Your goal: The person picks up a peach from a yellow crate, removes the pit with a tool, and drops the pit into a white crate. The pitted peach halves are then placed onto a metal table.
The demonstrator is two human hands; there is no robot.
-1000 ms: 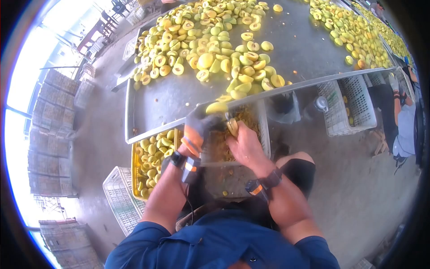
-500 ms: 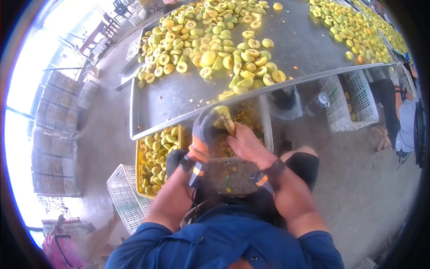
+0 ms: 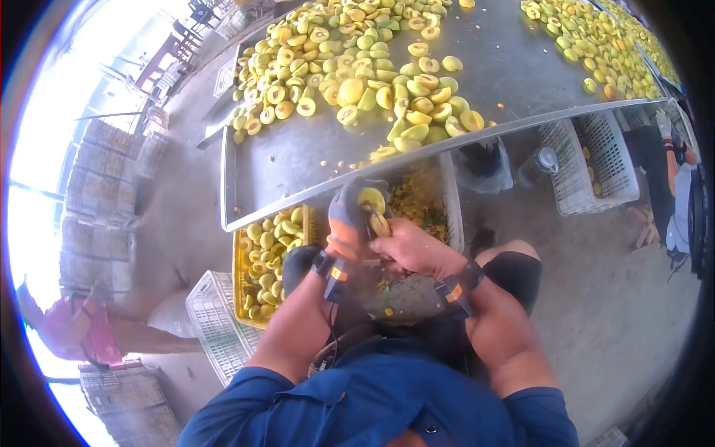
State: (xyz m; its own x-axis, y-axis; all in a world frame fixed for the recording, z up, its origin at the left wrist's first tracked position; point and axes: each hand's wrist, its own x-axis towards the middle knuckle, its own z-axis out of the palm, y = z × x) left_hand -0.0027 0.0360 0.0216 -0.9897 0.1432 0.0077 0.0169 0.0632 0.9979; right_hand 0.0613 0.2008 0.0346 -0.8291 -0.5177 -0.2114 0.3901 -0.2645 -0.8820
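Note:
My left hand (image 3: 348, 220), in a dark and orange glove, holds a yellow-green fruit half (image 3: 371, 199) just below the front edge of the metal table (image 3: 298, 175). My bare right hand (image 3: 408, 246) is closed round the handle of a small tool (image 3: 379, 223), whose tip meets the fruit; the tip itself is too small to make out. Beneath my hands stands a pale crate (image 3: 453, 201) with yellow-brown scraps in it. A yellow crate (image 3: 240, 287) full of fruit halves is left of my left hand.
Heaps of halved fruit (image 3: 357, 59) lie on the table. A white crate (image 3: 205, 316) stands at the left, another (image 3: 555, 141) under the table at the right, near a clear jug (image 3: 538, 165). A person in pink (image 3: 82, 328) is at the left, a co-worker (image 3: 679, 201) at the right.
Both hands have moved slightly down and right, with the fruit turned so its cut face shows more. At the left, the person in pink has come further into view.

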